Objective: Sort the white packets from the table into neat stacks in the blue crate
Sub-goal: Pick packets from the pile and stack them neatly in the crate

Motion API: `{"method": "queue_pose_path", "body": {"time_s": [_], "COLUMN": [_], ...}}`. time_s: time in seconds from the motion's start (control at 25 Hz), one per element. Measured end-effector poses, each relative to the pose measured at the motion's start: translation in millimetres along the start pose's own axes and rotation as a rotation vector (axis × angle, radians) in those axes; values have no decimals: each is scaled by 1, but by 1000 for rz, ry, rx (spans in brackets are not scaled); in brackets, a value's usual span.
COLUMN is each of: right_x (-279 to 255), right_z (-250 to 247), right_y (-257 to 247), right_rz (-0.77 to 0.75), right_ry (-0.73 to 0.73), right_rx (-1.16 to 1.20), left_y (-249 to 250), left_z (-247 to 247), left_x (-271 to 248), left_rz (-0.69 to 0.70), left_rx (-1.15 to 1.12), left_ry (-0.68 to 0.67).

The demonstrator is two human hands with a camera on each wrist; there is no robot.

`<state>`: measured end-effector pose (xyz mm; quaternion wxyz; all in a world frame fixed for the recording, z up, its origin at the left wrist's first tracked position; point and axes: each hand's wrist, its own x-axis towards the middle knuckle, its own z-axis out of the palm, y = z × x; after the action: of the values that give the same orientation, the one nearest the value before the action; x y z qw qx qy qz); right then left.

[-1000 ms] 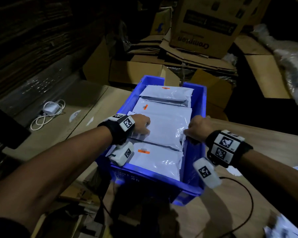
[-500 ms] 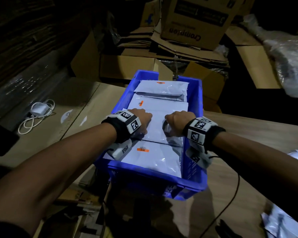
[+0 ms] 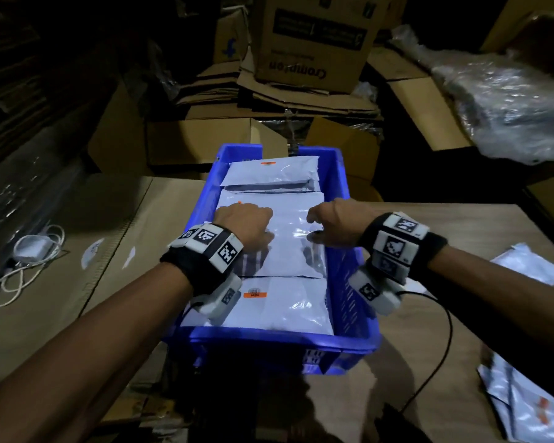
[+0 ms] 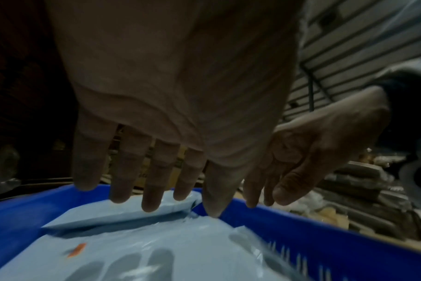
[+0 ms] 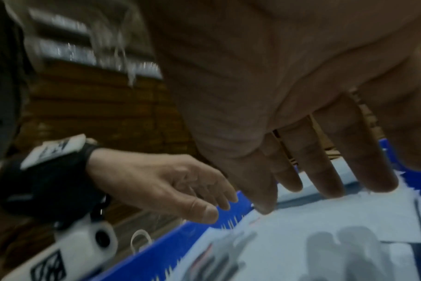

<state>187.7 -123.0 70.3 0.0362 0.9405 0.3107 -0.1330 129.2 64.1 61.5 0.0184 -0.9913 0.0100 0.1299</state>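
Two hands hovered over the middle packet point(image 3: 285, 241) in the crate point(image 3: 349, 282) from my head camera, fingers hidden behind the knuckles. Only the wrist cameras showed me them: left hand point(image 4: 180, 95) spread flat, fingers straight, holding nothing; right hand point(image 5: 289, 95) likewise, fingers loosely extended above the plastic. More packets point(image 3: 525, 407) lay on the table point(image 3: 429, 362) at far right.
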Motion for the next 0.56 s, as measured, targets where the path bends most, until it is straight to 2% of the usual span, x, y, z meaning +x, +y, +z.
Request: {"method": "queue_pose_path", "body": {"time_s": [0.12,0.28,0.44,0.56], "right_x": [-47,-122,-177,-201], "right_z": [4,39,98,148], "right_y": [30,55,66,84], "right_rz": [104,428,723,901], "right_ry": [156,495,681,666], "right_rx": [235,559,749,810], "left_y": [29,86,166,226], "left_z": [-18,-36,-48,-43], "left_x": [-12,-21,-16,-4], "left_rz": [105,334,543,666], "left_rx": [-21,-28,10,57], "left_ry": [174,354,323,251]}}
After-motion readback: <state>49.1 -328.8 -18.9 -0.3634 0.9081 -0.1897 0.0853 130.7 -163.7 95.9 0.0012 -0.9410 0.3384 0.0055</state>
